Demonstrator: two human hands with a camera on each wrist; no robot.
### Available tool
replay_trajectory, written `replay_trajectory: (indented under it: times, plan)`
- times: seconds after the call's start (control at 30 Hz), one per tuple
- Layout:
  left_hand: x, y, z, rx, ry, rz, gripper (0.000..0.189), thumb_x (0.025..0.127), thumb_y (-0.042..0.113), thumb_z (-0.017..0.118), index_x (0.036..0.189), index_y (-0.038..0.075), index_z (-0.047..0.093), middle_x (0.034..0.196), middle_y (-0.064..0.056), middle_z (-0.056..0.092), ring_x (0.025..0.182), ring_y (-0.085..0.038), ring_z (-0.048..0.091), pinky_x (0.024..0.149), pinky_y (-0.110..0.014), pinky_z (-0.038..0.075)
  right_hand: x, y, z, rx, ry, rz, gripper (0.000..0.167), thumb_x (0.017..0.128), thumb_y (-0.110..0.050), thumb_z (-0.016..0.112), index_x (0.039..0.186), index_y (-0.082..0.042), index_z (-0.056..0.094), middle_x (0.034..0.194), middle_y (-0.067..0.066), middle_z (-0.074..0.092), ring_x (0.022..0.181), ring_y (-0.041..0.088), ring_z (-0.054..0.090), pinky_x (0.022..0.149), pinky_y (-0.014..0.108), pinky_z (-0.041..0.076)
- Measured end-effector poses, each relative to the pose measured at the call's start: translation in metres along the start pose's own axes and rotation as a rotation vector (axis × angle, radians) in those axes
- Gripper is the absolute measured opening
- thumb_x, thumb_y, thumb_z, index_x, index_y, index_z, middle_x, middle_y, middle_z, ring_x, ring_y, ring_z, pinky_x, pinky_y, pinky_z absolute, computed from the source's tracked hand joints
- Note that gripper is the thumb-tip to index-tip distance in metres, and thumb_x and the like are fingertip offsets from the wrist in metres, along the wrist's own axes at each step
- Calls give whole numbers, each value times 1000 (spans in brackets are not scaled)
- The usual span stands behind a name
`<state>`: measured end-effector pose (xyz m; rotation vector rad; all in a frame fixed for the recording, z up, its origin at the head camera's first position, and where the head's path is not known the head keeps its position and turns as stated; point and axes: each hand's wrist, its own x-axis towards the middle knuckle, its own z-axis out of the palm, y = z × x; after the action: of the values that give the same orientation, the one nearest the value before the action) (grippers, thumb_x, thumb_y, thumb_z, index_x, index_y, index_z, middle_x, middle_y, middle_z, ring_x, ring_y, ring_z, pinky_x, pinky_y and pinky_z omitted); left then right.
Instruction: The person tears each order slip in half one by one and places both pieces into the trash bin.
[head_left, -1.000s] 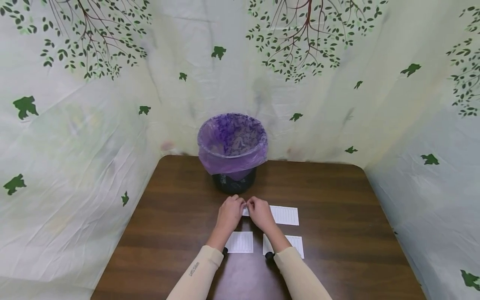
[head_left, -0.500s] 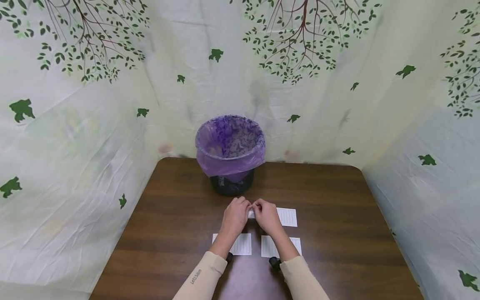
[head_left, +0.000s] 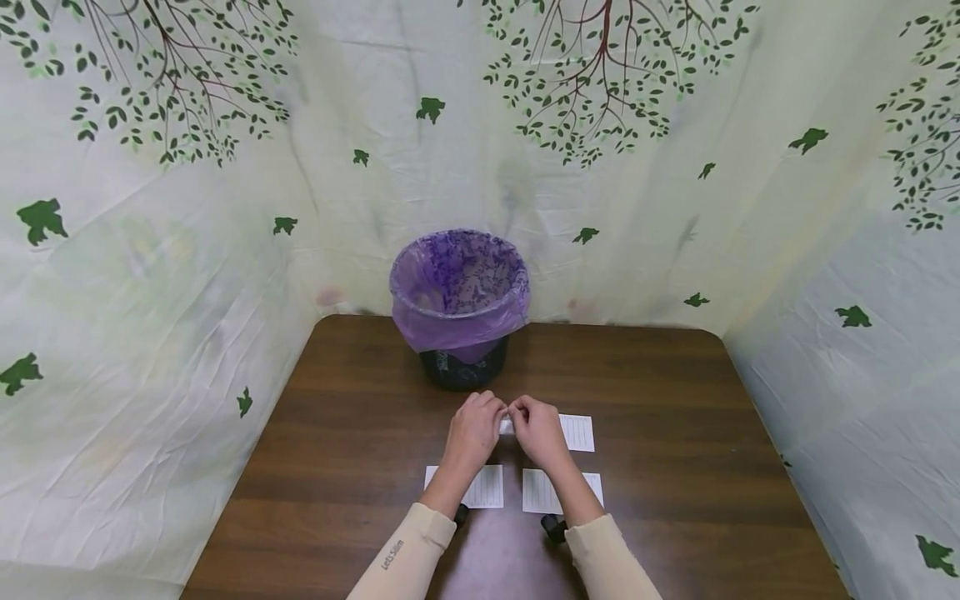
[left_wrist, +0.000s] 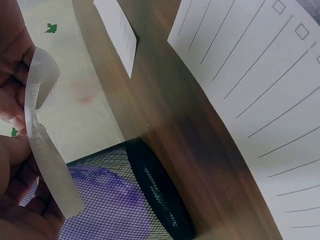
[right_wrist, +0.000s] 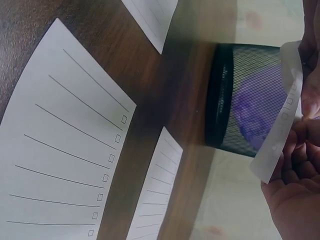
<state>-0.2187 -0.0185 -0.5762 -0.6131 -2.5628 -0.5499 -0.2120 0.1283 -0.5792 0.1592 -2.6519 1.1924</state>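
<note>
My left hand (head_left: 475, 427) and right hand (head_left: 538, 427) are close together over the table, just in front of the bin. Between them they pinch a white checklist slip (left_wrist: 52, 172) at its middle, thumbs and fingertips almost meeting. In the right wrist view the slip (right_wrist: 275, 150) has curling ends and a row of small printed boxes along its length. The left wrist view shows it twisted and creased right beside the fingertips. From the head view most of it is hidden behind the fingers.
A black mesh bin (head_left: 463, 371) with a purple bag liner (head_left: 461, 332) stands behind my hands. Lined slips lie on the wooden table (head_left: 675, 467): one at right (head_left: 577, 433), one under the left forearm (head_left: 483, 487), one under the right (head_left: 538, 492). A leaf-patterned curtain (head_left: 630, 275) surrounds the table.
Both hands have shifted slightly to the right, still pinching the slip. The head view has moved a little; the bin and the slips on the table stay in place.
</note>
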Motion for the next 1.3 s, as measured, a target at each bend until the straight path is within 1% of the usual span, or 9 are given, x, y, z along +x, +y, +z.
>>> replay_trajectory:
  times: [0.23,0.4,0.5,0.63,0.77,0.97,1.1,1.3]
  plan:
    - [0,2,0,-35,-25,-16,10,99,15,74,92,11,80,85,0,69,83,-20,64,75,-33,57,-2,2,-1,-4,12,14,12,100,-9,69,91,-4,75,73,4,67,63,8,51,57,21,43]
    - [0,4,1,-24,-34,-14,9,98,15,75,92,11,81,84,0,69,82,-20,64,74,-32,58,-3,4,-2,12,16,25,11,99,-7,70,90,-3,75,72,4,65,63,8,50,58,21,41]
    - [1,5,2,-27,-35,-18,8,98,16,76,93,11,81,84,0,69,82,-19,64,75,-31,58,-3,5,-3,26,33,31,11,98,-7,70,89,-3,75,71,3,65,63,7,49,58,20,41]
    - [2,6,4,-28,-19,-15,8,97,16,77,92,11,81,83,0,69,82,-19,64,74,-30,58,-3,5,-5,27,47,24,10,97,-6,71,89,-4,75,71,3,65,63,8,49,58,21,41]
    - [3,7,4,-41,-6,-14,9,97,16,76,91,11,80,83,-1,70,82,-20,65,74,-32,58,-3,4,-8,11,39,22,11,99,-8,70,90,-4,75,71,2,65,62,8,50,57,21,41]
    - [8,7,2,-120,37,-37,10,98,15,75,92,9,80,86,-2,72,84,-21,68,76,-34,60,1,-1,-14,1,58,-16,11,100,-9,70,93,-4,76,75,4,68,65,10,54,58,22,46]
    - [12,8,0,-166,74,-50,9,98,13,75,90,8,79,85,-2,72,83,-21,68,76,-35,60,4,-4,-18,15,65,-14,11,101,-11,69,95,-4,76,78,5,70,67,11,55,60,23,47]
    - [14,10,-4,-217,82,-85,9,99,13,74,92,9,79,87,-2,72,83,-20,68,76,-35,60,5,-7,-21,19,97,-35,10,100,-9,70,93,-5,76,76,5,71,67,12,57,62,25,47]
